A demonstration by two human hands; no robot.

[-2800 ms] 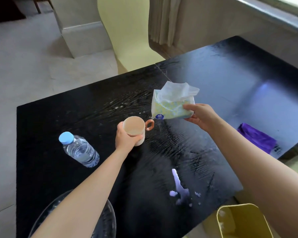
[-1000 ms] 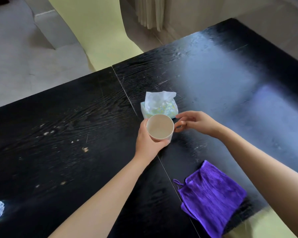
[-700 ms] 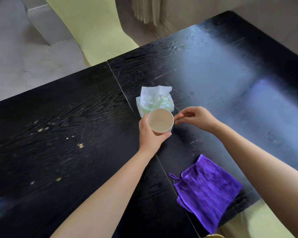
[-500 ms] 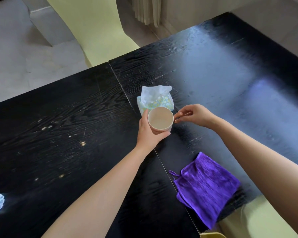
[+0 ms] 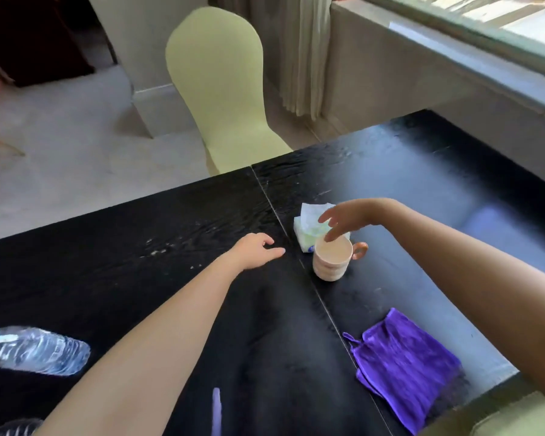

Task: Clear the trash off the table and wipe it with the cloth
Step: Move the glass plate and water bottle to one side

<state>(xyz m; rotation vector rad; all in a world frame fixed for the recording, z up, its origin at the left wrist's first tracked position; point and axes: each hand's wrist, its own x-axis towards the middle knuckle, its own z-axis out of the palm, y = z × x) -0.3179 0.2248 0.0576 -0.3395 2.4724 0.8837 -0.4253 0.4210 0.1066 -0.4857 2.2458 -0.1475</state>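
A pale mug [image 5: 331, 259] with an orange handle stands on the black table [image 5: 170, 234], touching a tissue pack [image 5: 309, 229] behind it. My right hand [image 5: 346, 218] hovers over the mug and tissue pack with fingers spread, holding nothing. My left hand [image 5: 258, 250] rests low over the table left of the mug, fingers loosely curled and empty. A purple cloth [image 5: 403, 363] lies crumpled near the front right edge. Pale crumbs [image 5: 158, 251] speckle the table left of my left hand.
A plastic water bottle [image 5: 35, 350] lies on its side at the left edge. A pale streak of spilled liquid [image 5: 216, 410] shows at the bottom. A yellow-green chair [image 5: 224, 89] stands behind the table. A glass dish rim [image 5: 10, 427] peeks in at the bottom left.
My left hand let go of the mug and moved left; the mug now stands on the table. My right hand lifted and opened above it. The view tilted up and back.
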